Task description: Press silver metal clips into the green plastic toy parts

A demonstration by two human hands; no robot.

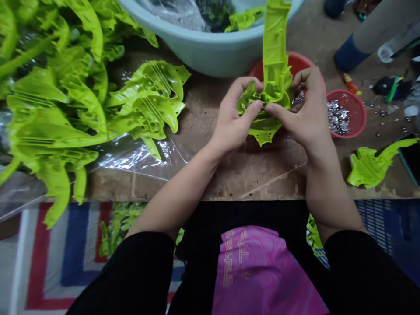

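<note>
Left to right on my feed: heap of lime-green moulded plastic parts (pixel 55 109) upper left, on a clear plastic bag (pixel 138 159) over the wooden workbench (pixel 249 179). Pale blue basin (pixel 197 52) top centre, more green parts inside. Centre: left hand (pixel 234 116) and right hand (pixel 303 109) in a narrow grip on one lime-green part (pixel 274 57), standing upright in front of a red bowl (pixel 282 63), thumbs pressed at its base (can't tell from here which parts already carry studs). Right: red basket (pixel 348 116) with plenty of metal studs (pixel 337 117); single green piece (pixel 370 168) lower right
</note>
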